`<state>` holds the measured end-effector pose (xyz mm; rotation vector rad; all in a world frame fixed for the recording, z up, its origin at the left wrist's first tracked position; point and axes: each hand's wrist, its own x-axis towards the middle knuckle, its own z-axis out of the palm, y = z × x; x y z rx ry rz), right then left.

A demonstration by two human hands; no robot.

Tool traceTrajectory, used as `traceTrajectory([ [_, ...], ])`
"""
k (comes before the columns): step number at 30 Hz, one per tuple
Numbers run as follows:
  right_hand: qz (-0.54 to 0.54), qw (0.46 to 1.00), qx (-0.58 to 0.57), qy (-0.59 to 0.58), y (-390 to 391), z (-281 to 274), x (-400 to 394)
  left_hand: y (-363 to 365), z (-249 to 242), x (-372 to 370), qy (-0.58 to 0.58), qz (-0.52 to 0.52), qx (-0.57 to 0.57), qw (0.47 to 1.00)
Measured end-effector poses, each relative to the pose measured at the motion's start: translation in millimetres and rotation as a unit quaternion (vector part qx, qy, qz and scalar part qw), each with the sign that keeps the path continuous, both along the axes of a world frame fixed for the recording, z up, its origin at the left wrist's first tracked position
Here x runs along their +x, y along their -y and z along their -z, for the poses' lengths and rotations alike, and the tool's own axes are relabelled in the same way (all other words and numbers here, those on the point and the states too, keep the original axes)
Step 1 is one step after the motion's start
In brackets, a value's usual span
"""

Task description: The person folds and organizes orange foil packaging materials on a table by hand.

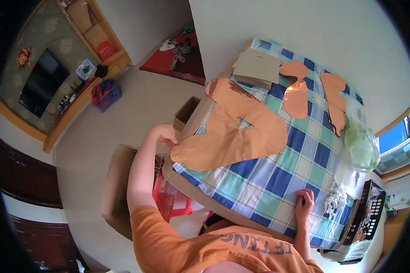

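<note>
A large rose-gold foil balloon [232,132], flat and uninflated, lies on a table covered by a blue, green and white checked cloth [278,182]. My left hand [166,135] pinches the balloon's near-left corner at the table's edge. My right hand [305,201] rests on the cloth near the front edge with its fingers curled, holding nothing that I can see. A small heap of white bits [336,200] lies just to the right of that hand.
Two more flat rose-gold balloons [297,93] [333,98] and cardboard sheets [257,67] lie at the far end. A green plastic bag [361,145] and a black keypad device [371,214] sit at the right. A cardboard box [186,113] and red stool [171,198] stand below.
</note>
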<state>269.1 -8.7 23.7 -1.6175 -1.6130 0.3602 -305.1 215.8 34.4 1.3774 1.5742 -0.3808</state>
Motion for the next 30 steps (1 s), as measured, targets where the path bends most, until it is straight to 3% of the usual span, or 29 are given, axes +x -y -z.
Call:
traceTrajectory([
  [4, 0.0, 1.0, 0.004, 0.002, -0.3, 0.9, 2.4, -21.0, 6.5, -10.3, 0.027, 0.011, 0.053, 0.998],
  [6, -0.002, 1.0, 0.004, 0.0, 0.5, 0.9, 1.6, -35.9, -7.5, -12.1, 0.081, -0.154, 0.221, 0.96],
  [8, 0.003, 1.0, 0.002, -0.001, 0.7, 4.0, 3.0, -49.6, -30.2, 2.2, 0.187, -0.338, 0.438, 0.812],
  [11, 0.01, 1.0, -0.001, -0.009, -0.4, 3.3, 1.5, -95.8, -14.3, 5.2, 0.375, -0.55, 0.54, 0.515],
  [13, 0.01, 1.0, 0.0, -0.004, 1.1, 1.3, 1.1, -132.4, 67.2, -32.1, 0.263, -0.415, 0.516, 0.702],
  [14, 0.009, 1.0, 0.004, 0.004, 0.7, 0.9, 0.6, -124.2, 63.5, -8.7, 0.087, -0.298, 0.487, 0.816],
  [15, 0.007, 1.0, 0.009, 0.012, 0.2, 0.5, 0.8, -99.7, 52.4, 34.9, -0.095, -0.165, 0.431, 0.882],
  [18, 0.004, 1.0, 0.009, 0.01, 1.4, 3.6, 3.7, -122.0, 124.0, 30.6, -0.19, -0.15, 0.338, 0.91],
  [20, -0.001, 1.0, 0.012, 0.011, 1.5, 0.7, 2.4, -85.4, 28.9, 44.8, -0.231, -0.038, 0.228, 0.945],
  [22, 0.0, 1.0, 0.018, 0.011, 0.5, -2.2, 1.7, -92.6, 15.1, 34.9, 0.056, -0.223, 0.239, 0.943],
  [24, -0.005, 1.0, 0.022, 0.01, -0.3, -3.4, 0.5, -88.0, 8.2, 1.2, 0.327, -0.393, 0.218, 0.831],
  [25, 0.002, 1.0, 0.028, 0.009, -0.5, -3.2, -1.3, -86.0, 31.8, -29.8, 0.105, -0.301, 0.339, 0.885],
  [26, 0.003, 1.0, 0.028, 0.004, 0.6, -0.8, -1.8, -90.4, 74.9, -65.8, -0.123, -0.184, 0.435, 0.873],
  [28, -0.001, 1.0, 0.03, -0.002, 0.4, 2.7, 1.5, -70.7, 73.9, -79.0, -0.305, -0.082, 0.45, 0.835],
  [30, -0.006, 1.0, 0.017, -0.011, 0.4, 2.6, 2.5, -55.5, 28.3, -81.8, -0.231, -0.137, 0.357, 0.895],
])
